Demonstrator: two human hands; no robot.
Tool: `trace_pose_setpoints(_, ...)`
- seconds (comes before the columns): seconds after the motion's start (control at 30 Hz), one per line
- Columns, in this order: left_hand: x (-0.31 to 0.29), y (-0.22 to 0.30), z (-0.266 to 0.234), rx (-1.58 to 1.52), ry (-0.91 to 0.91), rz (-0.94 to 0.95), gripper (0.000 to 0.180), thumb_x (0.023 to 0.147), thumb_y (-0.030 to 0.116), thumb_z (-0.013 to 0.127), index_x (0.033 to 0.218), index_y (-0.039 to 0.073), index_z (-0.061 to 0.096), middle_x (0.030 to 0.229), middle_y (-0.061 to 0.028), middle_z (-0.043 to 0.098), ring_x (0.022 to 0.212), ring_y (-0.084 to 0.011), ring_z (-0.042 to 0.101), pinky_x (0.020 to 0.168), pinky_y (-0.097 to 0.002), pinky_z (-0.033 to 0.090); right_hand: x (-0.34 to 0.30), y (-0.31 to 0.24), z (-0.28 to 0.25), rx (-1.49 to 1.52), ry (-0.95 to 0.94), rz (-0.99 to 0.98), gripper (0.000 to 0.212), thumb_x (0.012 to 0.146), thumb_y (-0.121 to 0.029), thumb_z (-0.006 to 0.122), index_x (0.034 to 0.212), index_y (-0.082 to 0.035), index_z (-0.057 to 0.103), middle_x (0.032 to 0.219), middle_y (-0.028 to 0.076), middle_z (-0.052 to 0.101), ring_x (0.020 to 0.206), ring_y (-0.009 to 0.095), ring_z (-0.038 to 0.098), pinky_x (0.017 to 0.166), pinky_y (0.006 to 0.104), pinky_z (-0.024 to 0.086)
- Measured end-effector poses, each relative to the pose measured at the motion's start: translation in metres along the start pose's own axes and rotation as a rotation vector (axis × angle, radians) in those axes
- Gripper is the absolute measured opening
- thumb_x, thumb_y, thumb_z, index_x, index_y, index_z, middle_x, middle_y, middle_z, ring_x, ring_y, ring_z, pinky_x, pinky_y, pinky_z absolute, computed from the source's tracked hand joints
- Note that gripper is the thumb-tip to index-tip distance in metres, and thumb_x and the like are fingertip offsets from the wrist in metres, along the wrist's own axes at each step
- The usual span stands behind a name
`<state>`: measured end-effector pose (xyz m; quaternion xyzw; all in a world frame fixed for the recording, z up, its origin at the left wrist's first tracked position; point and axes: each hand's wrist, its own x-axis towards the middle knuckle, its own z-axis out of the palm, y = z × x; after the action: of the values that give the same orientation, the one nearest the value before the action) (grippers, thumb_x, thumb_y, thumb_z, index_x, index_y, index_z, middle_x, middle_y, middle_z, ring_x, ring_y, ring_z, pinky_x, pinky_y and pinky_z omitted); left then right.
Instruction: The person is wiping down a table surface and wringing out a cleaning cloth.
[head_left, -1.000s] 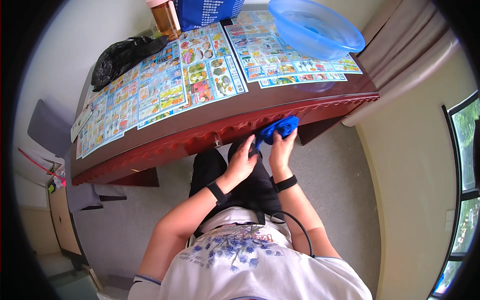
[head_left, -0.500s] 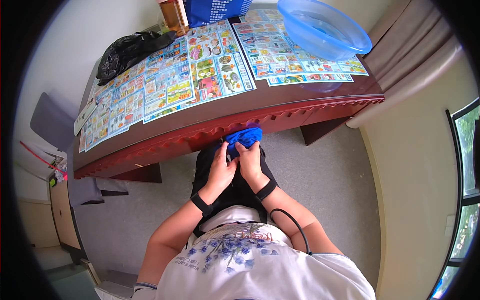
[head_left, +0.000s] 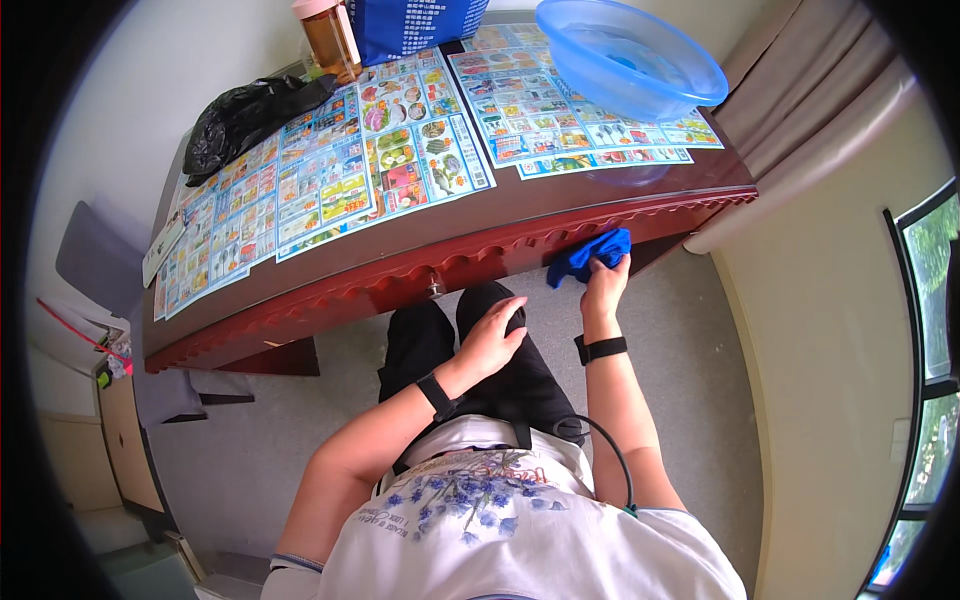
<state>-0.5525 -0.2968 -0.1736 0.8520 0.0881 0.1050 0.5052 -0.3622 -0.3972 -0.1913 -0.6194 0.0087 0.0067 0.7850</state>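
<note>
A crumpled blue cloth (head_left: 590, 256) hangs from my right hand (head_left: 605, 285), whose fingers are closed on it. It is up against the scalloped red-brown front edge of the desk (head_left: 500, 232), toward the right end. My left hand (head_left: 493, 338) is over my knee with its fingers stretched out and nothing in them. Left of centre on the desk front, a small metal knob (head_left: 435, 288) sticks out, nearest to my left hand.
Printed flyers (head_left: 330, 170) cover much of the desktop. On it stand a blue basin (head_left: 635, 60), a black plastic bag (head_left: 245, 125), a bottle with brown liquid (head_left: 328, 42) and a blue bag (head_left: 400, 28). A grey chair (head_left: 95, 250) is at the left, a curtain (head_left: 800, 110) at the right.
My right hand has carried the blue cloth from the middle of the desk front to the right. My left hand has come off the cloth and lies nearer my knee.
</note>
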Motion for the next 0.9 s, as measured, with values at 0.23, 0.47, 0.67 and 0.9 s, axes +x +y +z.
trace_pose_setpoints(0.23,-0.018,-0.026,-0.008,-0.029,0.007,-0.162,0.045,0.087,0.01,0.059,0.129,0.008,0.045,0.129,-0.0147,0.048,0.112,-0.0274,0.054,0.085,-0.0336,0.05,-0.012,0.033,0.014,-0.052,0.072,0.087,0.061,0.076,0.012,0.048,0.133,-0.004,0.031,0.11,0.01,0.053,0.098,0.02,0.055,0.087,0.0314,0.045)
trace_pose_setpoints(0.47,-0.038,-0.039,-0.036,-0.011,0.078,-0.34,0.045,0.085,0.012,0.059,0.128,0.003,0.047,0.12,-0.0188,0.055,0.109,-0.029,0.056,0.09,-0.0366,0.047,-0.091,0.077,0.06,-0.232,-0.042,0.013,0.052,0.081,0.002,0.054,0.127,0.007,0.031,0.116,0.026,0.053,0.11,0.034,0.053,0.097,0.0383,0.038)
trace_pose_setpoints(0.67,-0.065,-0.061,-0.053,-0.015,0.234,-0.472,0.044,0.085,0.009,0.058,0.127,0.001,0.047,0.117,-0.0184,0.058,0.106,-0.0247,0.058,0.091,-0.0338,0.046,-0.158,0.061,0.092,-0.172,-0.447,0.45,0.02,0.086,-0.005,0.055,0.102,0.006,0.048,0.095,0.012,0.056,0.079,0.024,0.062,0.058,0.0398,0.059)
trace_pose_setpoints(0.9,-0.075,-0.076,-0.059,-0.038,0.468,-0.497,0.029,0.085,0.01,0.058,0.111,-0.002,0.054,0.099,-0.0165,0.065,0.091,-0.0235,0.063,0.079,-0.0335,0.048,-0.167,0.038,0.094,0.094,-0.708,0.718,0.019,0.087,-0.008,0.058,0.102,0.003,0.055,0.096,0.012,0.063,0.08,0.026,0.066,0.067,0.0372,0.058)
